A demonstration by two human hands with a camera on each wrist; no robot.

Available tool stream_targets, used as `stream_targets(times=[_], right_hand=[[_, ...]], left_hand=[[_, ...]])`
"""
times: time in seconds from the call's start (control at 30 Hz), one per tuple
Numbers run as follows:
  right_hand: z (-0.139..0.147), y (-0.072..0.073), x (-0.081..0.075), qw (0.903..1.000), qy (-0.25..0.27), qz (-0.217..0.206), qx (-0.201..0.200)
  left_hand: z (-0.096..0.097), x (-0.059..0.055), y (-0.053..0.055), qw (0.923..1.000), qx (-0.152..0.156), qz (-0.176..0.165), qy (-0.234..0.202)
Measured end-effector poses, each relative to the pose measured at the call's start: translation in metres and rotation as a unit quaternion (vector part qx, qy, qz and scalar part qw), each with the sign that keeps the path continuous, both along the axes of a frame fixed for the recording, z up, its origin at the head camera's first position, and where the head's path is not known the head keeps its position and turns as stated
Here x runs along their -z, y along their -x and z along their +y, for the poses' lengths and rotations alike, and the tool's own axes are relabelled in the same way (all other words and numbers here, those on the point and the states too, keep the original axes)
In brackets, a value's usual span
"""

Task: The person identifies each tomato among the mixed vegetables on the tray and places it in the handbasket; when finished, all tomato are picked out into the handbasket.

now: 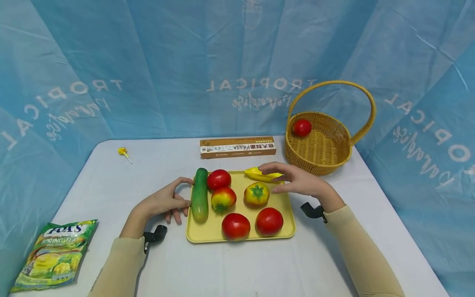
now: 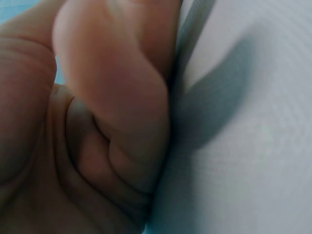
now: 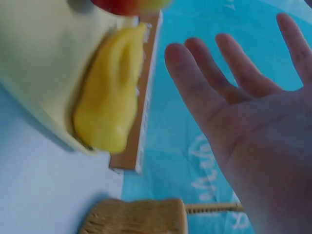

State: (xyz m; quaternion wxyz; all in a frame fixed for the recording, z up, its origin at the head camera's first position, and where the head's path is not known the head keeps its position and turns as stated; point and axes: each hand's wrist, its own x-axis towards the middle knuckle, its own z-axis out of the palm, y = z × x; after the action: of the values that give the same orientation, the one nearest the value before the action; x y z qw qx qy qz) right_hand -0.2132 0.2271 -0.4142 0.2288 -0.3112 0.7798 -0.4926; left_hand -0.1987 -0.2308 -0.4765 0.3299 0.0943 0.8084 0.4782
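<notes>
My left hand (image 1: 165,201) is at the left edge of a yellow tray (image 1: 208,234), beside a green cucumber (image 1: 200,196). Its index fingertip and thumb reach that edge, apart from each other; whether they touch the cucumber is unclear. Over the tray's right side, my right hand (image 1: 297,180) hovers with fingers spread, holding nothing. Near it lie a yellow banana-shaped piece (image 3: 109,92) and a yellow fruit with a green leafy top (image 1: 257,194). The tray also bears red tomato-like fruits (image 1: 236,226) and a red-yellow one (image 1: 224,197).
A wicker basket (image 1: 343,154) with a tall handle and one red fruit (image 1: 302,128) stands back right. Behind the tray lies a pasta box (image 1: 237,147). A yellow lollipop (image 1: 123,152) and a green candy bag (image 1: 55,255) are on the left.
</notes>
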Motion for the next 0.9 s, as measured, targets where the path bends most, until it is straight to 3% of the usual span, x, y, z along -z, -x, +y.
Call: stream_targets(times=[0.2,0.53,0.9], right_hand=[[-0.013,0.000,0.011,0.9993,-0.017,-0.020,-0.028],[-0.025,0.003,0.036,0.9979,-0.052,-0.027,-0.028],[-0.031,0.001,0.040,0.9975,-0.061,-0.034,-0.013]], left_hand=[[0.001,-0.001,0.000,1.0000,-0.004,0.003,-0.002],[0.000,-0.002,-0.002,1.0000,-0.003,0.004,-0.001],[0.000,-0.001,-0.002,1.0000,-0.001,0.003,-0.001]])
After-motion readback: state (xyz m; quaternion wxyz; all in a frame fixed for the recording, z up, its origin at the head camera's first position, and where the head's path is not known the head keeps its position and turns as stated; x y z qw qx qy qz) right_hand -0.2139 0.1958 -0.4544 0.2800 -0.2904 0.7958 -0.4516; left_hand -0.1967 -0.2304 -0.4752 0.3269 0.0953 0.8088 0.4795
